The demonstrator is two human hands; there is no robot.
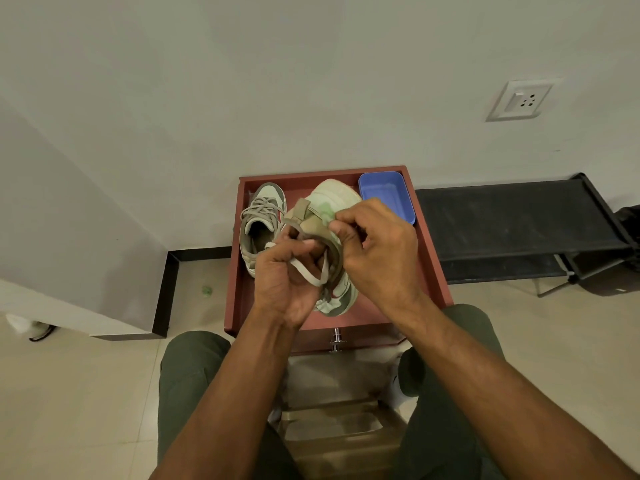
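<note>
While the left hand (287,271) grips a flat pale lace (304,270), the right hand (377,244) pinches the worn cream-and-olive suede sneaker (332,202) between them.

Home room, tiled floor (86,393), wall socket (519,100), shoe rack (512,216)

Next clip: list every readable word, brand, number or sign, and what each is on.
No text can be read in this picture.
Held shoe: green smudges only, no legible brand.
Second shoe: no mark shows.
Blue tub: plain.
Wall socket: no lettering visible.
</note>
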